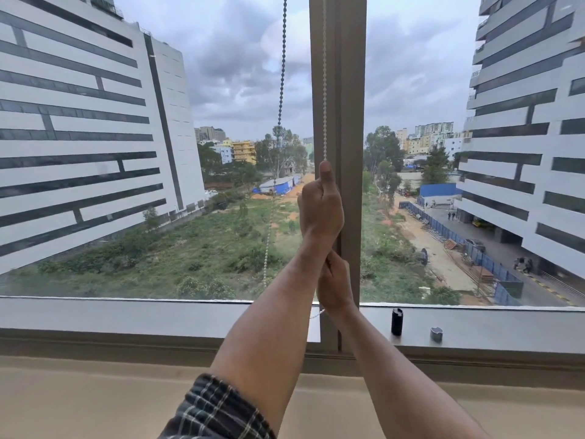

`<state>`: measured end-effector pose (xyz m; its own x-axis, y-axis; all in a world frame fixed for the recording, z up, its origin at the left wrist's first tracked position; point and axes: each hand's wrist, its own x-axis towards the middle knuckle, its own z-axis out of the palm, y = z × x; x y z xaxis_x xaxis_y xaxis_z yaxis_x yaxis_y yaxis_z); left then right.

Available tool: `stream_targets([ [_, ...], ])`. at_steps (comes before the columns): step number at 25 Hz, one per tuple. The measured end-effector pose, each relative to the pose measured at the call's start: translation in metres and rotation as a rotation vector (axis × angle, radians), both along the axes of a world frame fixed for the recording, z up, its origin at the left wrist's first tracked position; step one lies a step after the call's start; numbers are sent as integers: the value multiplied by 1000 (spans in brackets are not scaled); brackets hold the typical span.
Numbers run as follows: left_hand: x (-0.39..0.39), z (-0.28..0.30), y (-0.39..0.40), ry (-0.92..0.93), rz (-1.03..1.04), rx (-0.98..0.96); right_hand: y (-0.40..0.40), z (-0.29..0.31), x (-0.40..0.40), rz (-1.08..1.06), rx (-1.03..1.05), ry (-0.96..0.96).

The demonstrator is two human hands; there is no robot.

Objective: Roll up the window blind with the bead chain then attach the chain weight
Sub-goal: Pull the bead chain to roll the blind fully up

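A white bead chain hangs in two strands. One strand runs down in front of the window's centre post, the other hangs free to its left. My left hand is fisted around the post-side strand, thumb pointing up. Just below it, my right hand grips the same strand, and a short piece of chain trails out under it. A small black cylinder and a small grey piece sit on the sill to the right; which is the chain weight I cannot tell. The blind itself is out of view.
The grey window sill runs across the frame, with a beige ledge below it. The centre post divides two glass panes. Outside are tall buildings and a green lot.
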<state>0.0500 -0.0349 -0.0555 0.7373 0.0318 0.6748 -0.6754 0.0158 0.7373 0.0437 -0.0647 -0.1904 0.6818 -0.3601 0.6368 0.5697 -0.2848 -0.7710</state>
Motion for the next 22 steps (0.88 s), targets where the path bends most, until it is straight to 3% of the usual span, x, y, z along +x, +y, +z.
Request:
stream_targets([
  [3, 11, -2, 9, -40, 87, 4, -10, 17, -4, 49, 111, -85],
  [8, 9, -55, 16, 39, 101, 83, -29, 88, -7, -89, 208, -258],
  [12, -5, -113, 4, 130, 46, 121, -11, 144, -10, 92, 219, -216],
  [15, -7, -142, -2, 189, 2, 133, 5, 145, -10, 116, 245, -131],
  [22, -7, -157, 15, 216, 62, 178, 14, 105, -12, 70, 209, -230],
])
